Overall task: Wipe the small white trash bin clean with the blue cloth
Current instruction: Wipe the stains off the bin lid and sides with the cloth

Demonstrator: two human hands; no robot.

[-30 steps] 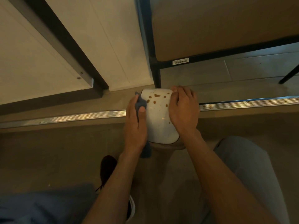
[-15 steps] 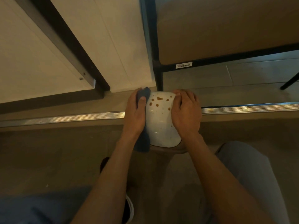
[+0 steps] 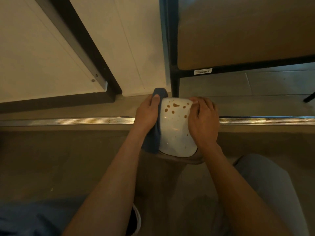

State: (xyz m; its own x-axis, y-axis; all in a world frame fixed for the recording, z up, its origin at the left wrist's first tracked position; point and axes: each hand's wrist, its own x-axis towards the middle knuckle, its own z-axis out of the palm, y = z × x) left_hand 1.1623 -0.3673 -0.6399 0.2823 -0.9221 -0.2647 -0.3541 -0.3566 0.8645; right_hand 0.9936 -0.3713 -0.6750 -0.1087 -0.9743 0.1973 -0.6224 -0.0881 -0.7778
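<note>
The small white trash bin [image 3: 175,132] stands on the floor below me, its glossy top speckled with brown spots, mostly toward the far edge. My left hand [image 3: 147,113] presses the blue cloth [image 3: 153,138] against the bin's left side; the cloth sticks out past my fingertips and hangs down below my wrist. My right hand [image 3: 202,120] grips the bin's right side, fingers curled over its far right corner. The bin's lower body is hidden under its top and my hands.
A metal threshold strip [image 3: 68,120] runs across the floor under the bin. A black table leg [image 3: 174,82] rises just behind it, below a tabletop with a barcode sticker [image 3: 203,71]. White panels with a dark frame [image 3: 81,43] fill the upper left. My shoe [image 3: 136,218] is below.
My left hand has slid the cloth forward along the bin's left side toward its far corner. The right hand has kept its hold on the right side.
</note>
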